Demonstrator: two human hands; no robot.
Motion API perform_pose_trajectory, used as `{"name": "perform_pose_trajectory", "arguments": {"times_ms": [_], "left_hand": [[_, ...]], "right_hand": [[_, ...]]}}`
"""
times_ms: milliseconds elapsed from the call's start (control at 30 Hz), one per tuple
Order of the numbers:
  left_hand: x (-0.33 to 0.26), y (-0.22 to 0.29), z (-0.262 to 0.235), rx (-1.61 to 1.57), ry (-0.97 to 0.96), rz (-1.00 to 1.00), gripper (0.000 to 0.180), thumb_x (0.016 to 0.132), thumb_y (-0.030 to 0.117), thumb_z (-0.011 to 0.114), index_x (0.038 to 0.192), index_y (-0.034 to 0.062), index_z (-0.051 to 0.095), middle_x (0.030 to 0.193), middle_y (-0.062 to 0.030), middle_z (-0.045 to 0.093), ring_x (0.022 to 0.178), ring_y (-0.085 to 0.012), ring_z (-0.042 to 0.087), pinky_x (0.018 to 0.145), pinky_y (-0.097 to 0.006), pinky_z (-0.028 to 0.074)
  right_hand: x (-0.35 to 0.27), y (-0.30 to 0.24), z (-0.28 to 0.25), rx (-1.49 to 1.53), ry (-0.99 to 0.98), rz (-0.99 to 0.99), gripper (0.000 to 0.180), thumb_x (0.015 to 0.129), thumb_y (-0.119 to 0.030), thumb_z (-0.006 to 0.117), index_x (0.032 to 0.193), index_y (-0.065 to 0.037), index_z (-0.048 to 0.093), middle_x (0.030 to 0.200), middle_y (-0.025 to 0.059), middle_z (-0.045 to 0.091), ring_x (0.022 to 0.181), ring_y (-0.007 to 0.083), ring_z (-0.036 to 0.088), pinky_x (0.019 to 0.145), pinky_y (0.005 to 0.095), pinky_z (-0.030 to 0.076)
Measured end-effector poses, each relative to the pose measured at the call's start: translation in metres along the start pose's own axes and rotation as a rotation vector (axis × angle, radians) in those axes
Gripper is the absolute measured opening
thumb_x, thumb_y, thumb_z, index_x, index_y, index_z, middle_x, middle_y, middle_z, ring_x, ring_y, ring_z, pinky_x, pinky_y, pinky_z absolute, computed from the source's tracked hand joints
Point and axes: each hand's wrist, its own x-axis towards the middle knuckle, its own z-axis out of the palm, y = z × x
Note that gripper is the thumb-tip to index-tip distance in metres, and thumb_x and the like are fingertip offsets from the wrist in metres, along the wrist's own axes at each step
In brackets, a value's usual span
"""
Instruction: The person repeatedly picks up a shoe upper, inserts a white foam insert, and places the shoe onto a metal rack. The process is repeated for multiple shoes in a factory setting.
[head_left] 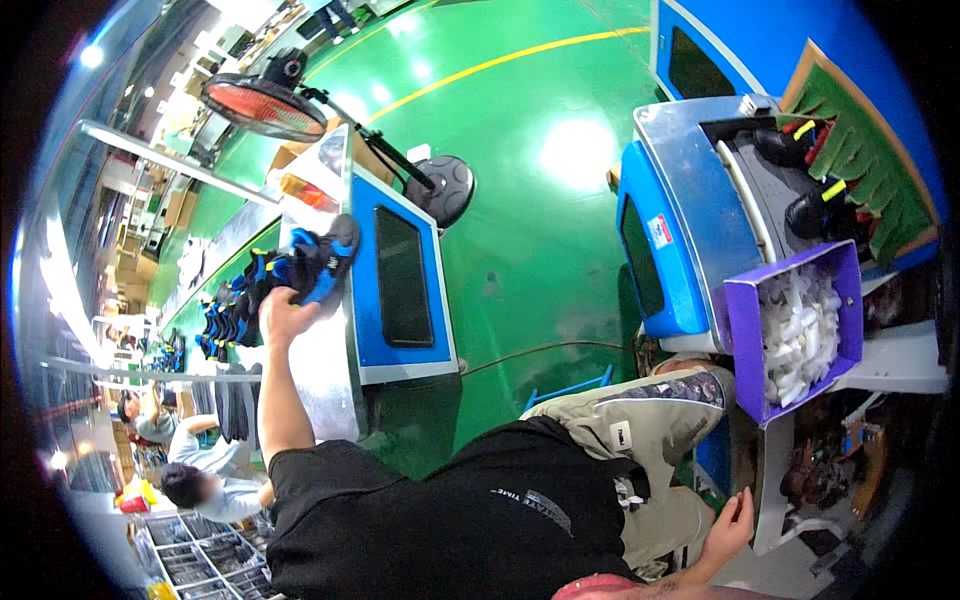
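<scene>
My left arm reaches out to a light bench at the left. There my left hand point(287, 318) closes on the near end of a black and blue shoe point(330, 262) with yellow details. A row of similar shoes point(225, 315) stands on the bench beside it. My right hand point(730, 532) is low at the right, beside my thigh. Its fingers are loosely bent and a little apart, and nothing shows in them. Closest to it is the edge of a machine stand.
A purple box point(742, 345) of white pieces stands at the right, by a blue and metal machine point(680, 170) with dark shoes on it. A floor fan point(265, 105) stands beyond the bench. A hose crosses the green floor point(500, 280). Co-workers point(215, 490) sit at the far left.
</scene>
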Motion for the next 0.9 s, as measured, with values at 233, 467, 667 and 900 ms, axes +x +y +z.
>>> {"name": "perform_pose_trajectory", "arguments": {"times_ms": [233,467,667,900], "left_hand": [[0.025,-0.072,0.097,0.182,0.090,-0.801,0.050,0.092,0.042,0.063,0.122,0.0016,0.063,0.124,-0.0248,0.062,0.106,-0.0431,0.070,0.095,-0.053,0.057],[0.083,0.234,0.178,-0.316,-0.126,0.478,0.021,0.094,0.011,0.064,0.112,0.0014,0.067,0.117,-0.0198,0.068,0.110,-0.0392,0.065,0.096,-0.044,0.053],[0.078,0.590,0.146,-0.797,-0.227,1.171,0.017,0.092,0.006,0.067,0.108,0.0026,0.071,0.109,-0.0170,0.073,0.097,-0.0364,0.072,0.087,-0.043,0.057],[0.091,0.970,0.164,-1.038,-0.658,1.029,0.067,0.086,0.036,0.080,0.136,-0.0026,0.057,0.116,-0.0147,0.072,0.104,-0.0237,0.069,0.090,-0.034,0.052]], "right_hand": [[-0.007,-0.033,0.014,0.072,-0.033,0.039,0.036,0.105,-0.017,0.060,0.135,0.003,0.064,0.119,0.0182,0.072,0.102,0.0266,0.071,0.084,0.0373,0.057],[-0.007,-0.012,0.020,0.064,0.336,0.050,0.025,0.102,-0.013,0.063,0.116,0.006,0.071,0.104,0.0191,0.075,0.093,0.0280,0.071,0.084,0.0365,0.055],[0.055,0.063,0.023,0.028,0.798,0.175,0.022,0.101,-0.013,0.061,0.088,0.004,0.064,0.084,0.0160,0.063,0.075,0.0364,0.060,0.071,0.0431,0.050],[0.089,0.067,0.049,-0.431,0.915,0.045,0.040,0.106,-0.025,0.048,0.073,-0.003,0.054,0.072,0.0156,0.051,0.064,0.0383,0.049,0.059,0.0473,0.038]]}}
